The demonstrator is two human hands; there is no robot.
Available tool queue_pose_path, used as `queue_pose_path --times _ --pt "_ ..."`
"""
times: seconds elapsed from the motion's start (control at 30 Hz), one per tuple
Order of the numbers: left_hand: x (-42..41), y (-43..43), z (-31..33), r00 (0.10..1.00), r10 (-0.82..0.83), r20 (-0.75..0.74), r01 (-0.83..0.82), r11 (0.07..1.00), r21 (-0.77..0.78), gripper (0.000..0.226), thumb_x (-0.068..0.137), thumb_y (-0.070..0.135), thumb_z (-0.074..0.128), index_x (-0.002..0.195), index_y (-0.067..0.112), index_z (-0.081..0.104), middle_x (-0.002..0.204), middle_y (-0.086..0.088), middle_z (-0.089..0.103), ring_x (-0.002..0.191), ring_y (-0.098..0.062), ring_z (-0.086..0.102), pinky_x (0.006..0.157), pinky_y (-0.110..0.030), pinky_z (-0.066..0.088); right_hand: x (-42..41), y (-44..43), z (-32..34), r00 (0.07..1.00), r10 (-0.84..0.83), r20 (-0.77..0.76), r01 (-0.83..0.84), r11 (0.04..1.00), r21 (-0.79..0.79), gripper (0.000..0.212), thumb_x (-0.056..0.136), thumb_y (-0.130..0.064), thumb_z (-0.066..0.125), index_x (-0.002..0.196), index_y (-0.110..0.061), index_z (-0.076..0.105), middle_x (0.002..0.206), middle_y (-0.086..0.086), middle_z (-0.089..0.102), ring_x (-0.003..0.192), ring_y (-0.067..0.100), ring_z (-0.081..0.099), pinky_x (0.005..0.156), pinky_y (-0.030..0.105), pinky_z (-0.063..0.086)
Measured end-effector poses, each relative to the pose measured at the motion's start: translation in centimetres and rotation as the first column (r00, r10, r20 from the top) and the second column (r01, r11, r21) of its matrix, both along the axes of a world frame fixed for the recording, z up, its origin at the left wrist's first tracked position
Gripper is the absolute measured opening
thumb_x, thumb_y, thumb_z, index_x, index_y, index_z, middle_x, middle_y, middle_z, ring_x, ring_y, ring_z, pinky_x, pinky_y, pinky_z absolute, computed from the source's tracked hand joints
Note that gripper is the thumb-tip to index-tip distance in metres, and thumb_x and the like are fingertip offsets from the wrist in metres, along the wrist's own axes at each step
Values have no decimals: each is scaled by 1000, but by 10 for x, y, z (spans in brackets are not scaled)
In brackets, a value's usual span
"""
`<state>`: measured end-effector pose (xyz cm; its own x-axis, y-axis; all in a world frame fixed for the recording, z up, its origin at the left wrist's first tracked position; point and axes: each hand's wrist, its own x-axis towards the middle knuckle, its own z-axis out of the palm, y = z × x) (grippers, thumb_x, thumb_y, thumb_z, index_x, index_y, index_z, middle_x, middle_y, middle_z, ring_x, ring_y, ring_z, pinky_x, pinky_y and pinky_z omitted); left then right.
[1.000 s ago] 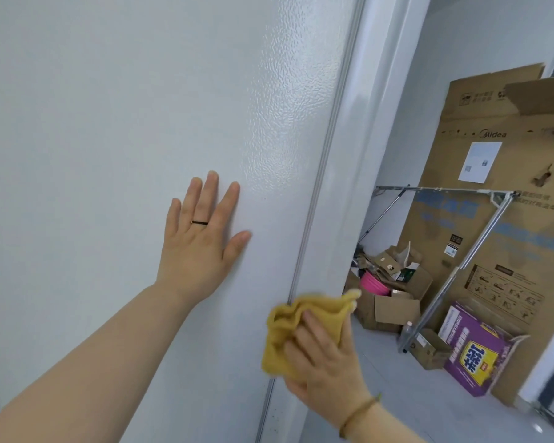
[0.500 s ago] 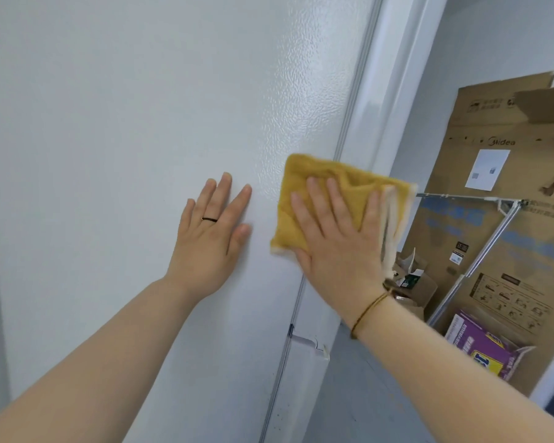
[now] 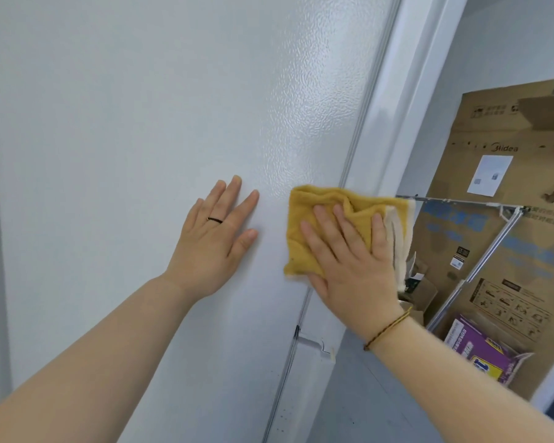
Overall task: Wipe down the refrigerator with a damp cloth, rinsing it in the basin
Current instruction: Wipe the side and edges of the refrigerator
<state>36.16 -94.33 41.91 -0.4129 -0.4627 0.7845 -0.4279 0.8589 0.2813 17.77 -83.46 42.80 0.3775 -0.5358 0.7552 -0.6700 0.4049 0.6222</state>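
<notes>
A second ago the yellow cloth was low down and bunched up. Now it has come up and is spread out flat.

The right hand presses the cloth onto the white refrigerator, with straight fingers pointing up. The cloth is a soft, fuzzy rectangle, a bit wider than tall, so its long side runs left to right. Its top edge is wrinkly. Its right end has a pale strip, and that end hangs past the thin grey line running down the refrigerator.

The left hand lies flat and open on the refrigerator, just beside the cloth but not touching it. It wears a thin dark ring. The right wrist has a string bracelet.

The refrigerator's side is shiny and bumpy (like tiny pebbles).

Far right stand a big brown cardboard box, a silver metal rack and a purple box.
</notes>
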Motion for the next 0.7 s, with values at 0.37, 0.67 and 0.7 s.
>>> queue_pose_path --times 0.37,0.67,0.7 --pt "-10 7 -14 994 24 -111 -30 998 -53 68 85 58 19 142 20 27 144 5 7 137 -9 5 108 -24 2 -26 32 -10 990 99 -104 -84 987 137 51 93 -49 23 128 -17 41 137 3 48 127 22 34 112 48 3" --pt "-22 36 -119 998 39 -57 -44 995 -93 47 97 45 19 133 18 34 142 -7 26 129 -26 28 107 -31 17 -28 12 -95 896 370 247 -386 922 22 46 96 -45 26 128 -15 40 155 -5 -7 143 19 -6 114 45 9" --pt "-20 36 -130 998 54 -10 -55 996 -67 47 97 45 18 133 19 33 142 -7 26 129 -26 29 107 -28 15 -31 15 -107 905 370 210 -391 918 64 43 97 -43 26 127 -16 41 156 -4 -5 143 19 -4 114 44 10"
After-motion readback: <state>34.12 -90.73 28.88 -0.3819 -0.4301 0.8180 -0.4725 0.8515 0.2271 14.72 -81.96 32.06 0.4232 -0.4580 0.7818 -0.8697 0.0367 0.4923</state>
